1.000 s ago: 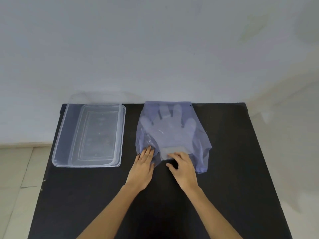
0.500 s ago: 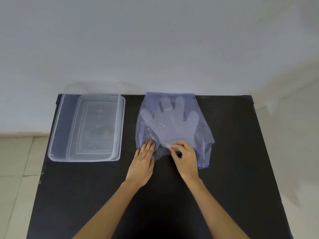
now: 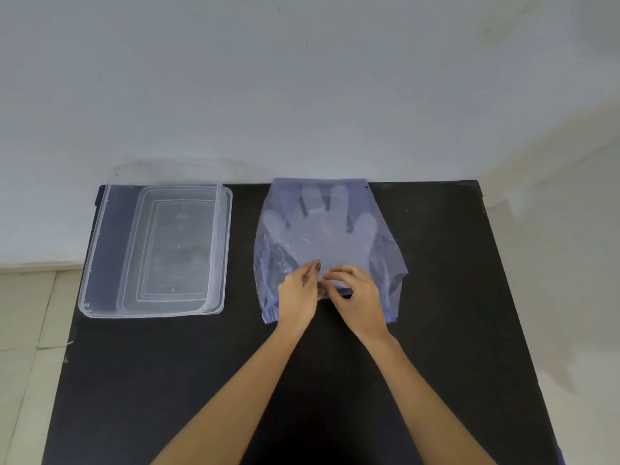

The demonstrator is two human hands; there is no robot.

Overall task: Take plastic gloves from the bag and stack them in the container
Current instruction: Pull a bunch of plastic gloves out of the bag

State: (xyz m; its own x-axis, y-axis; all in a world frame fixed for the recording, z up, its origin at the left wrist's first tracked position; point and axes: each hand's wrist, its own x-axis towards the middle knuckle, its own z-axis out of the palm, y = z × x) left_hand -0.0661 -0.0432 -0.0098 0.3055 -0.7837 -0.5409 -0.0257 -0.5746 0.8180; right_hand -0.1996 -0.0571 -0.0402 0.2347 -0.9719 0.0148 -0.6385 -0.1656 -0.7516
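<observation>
A translucent bluish plastic bag (image 3: 385,250) lies flat at the back middle of the black table (image 3: 134,380), its opening toward me. Inside it I see clear plastic gloves (image 3: 322,226), fingers pointing away. My left hand (image 3: 297,298) and my right hand (image 3: 357,297) meet at the bag's near opening, fingertips pinching the thin plastic there. I cannot tell whether they pinch the bag's lip or a glove's cuff. The clear rectangular container (image 3: 100,250) stands at the back left with nothing visible in it.
The table's back edge meets a pale wall (image 3: 302,95). Tiled floor (image 3: 23,330) shows beyond the table's left edge. What looks like a clear lid (image 3: 174,250) lies inside or under the container.
My left hand has slid right from the bag's left corner to meet my right hand at the middle of the opening. The view has tilted slightly.
</observation>
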